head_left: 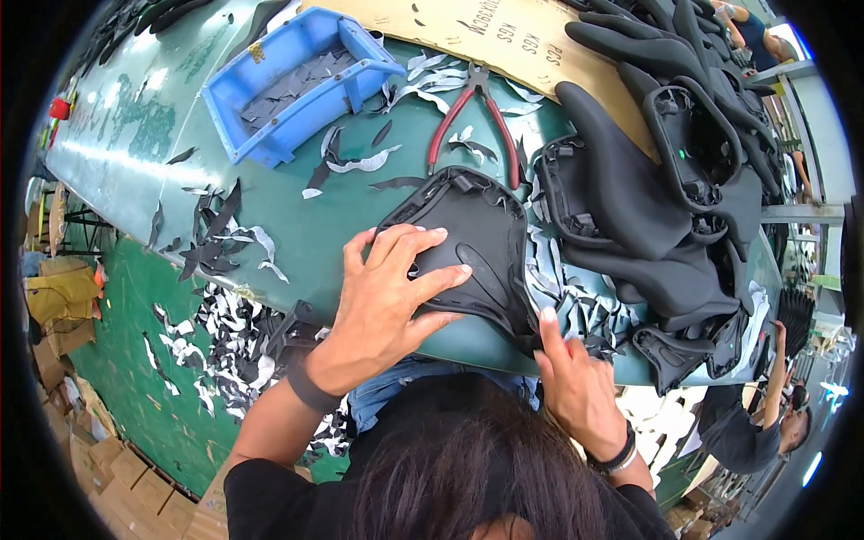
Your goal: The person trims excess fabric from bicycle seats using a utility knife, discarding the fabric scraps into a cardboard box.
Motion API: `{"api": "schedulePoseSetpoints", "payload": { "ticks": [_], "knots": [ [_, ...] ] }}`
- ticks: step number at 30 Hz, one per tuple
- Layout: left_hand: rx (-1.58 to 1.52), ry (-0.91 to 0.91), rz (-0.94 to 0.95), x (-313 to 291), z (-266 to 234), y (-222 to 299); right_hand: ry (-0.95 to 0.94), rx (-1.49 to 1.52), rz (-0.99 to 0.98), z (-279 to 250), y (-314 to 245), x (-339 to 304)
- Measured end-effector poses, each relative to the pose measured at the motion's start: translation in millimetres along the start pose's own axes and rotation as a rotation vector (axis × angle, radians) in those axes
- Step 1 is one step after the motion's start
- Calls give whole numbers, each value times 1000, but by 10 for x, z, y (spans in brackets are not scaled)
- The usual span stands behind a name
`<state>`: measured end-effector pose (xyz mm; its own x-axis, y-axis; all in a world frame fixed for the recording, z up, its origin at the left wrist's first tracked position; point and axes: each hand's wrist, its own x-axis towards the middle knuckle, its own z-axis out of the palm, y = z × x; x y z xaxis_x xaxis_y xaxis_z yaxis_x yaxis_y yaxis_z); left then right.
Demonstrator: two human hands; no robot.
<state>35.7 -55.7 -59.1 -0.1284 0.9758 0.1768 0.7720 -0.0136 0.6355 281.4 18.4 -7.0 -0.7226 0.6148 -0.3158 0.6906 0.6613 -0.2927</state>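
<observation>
A black bicycle saddle (pixel 477 219) lies underside up at the table's near edge, its hollow shell and raised rim showing. My left hand (pixel 382 279) rests across it with the fingers spread over the shell, the thumb near its narrow end. At the right side of that narrow end, my right hand (pixel 580 387) has its forefinger and thumb on the saddle's edge; whether a strip is between them is hidden. Just beyond the saddle lie red-handled pliers (pixel 502 135), handles apart, touched by neither hand. Black and white trimmed strips (pixel 544 264) lie along its right side.
A pile of black saddles (pixel 612 180) fills the right of the green table. A blue bin (pixel 301 135) with dark scraps stands at far left, beside a cardboard sheet (pixel 432 22). Scraps (pixel 238 351) cover the floor at left. A person (pixel 742 432) is at right, another (pixel 756 40) farther off.
</observation>
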Motion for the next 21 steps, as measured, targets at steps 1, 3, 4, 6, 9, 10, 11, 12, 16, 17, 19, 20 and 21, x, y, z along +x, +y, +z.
{"api": "schedulePoseSetpoints", "payload": {
  "ticks": [1, 3, 4, 6, 9, 10, 11, 12, 16, 17, 19, 20, 21],
  "knots": [
    [-5, -6, -1, 1, -10, -6, -7, 2, -17, -20, 5, -87],
    [-6, -9, -11, -13, -37, -12, -81, -19, 10, -166, 38, -188],
    [-2, -28, -5, -12, -45, -18, -120, 3, -16, -244, 102, -216],
    [8, -41, -9, -15, -64, -35, -53, 96, -83, -292, 247, -182],
    [-118, -43, -62, 7, -29, -75, 185, 211, -224, -246, 185, 114],
    [-115, -58, -48, 7, -26, -96, 75, 179, -263, -208, 166, 215],
    [-108, -68, -41, 7, -27, -98, 66, 188, -323, -155, 139, 313],
    [-103, -69, -50, 15, -29, -99, 36, 177, -360, -170, 95, 389],
    [-126, -58, -33, 33, -38, -92, -128, 40, -428, -226, 57, 512],
    [-117, -64, -37, 22, -48, -88, -132, 45, -432, -234, 63, 498],
    [-124, -74, -43, 10, -55, -104, -147, -43, -445, -252, 134, 402],
    [-129, -77, -40, 24, -67, -110, -158, -62, -425, -271, 203, 329],
    [-128, -81, -39, 25, -82, -105, -157, -58, -422, -293, 252, 237]
  ]
}}
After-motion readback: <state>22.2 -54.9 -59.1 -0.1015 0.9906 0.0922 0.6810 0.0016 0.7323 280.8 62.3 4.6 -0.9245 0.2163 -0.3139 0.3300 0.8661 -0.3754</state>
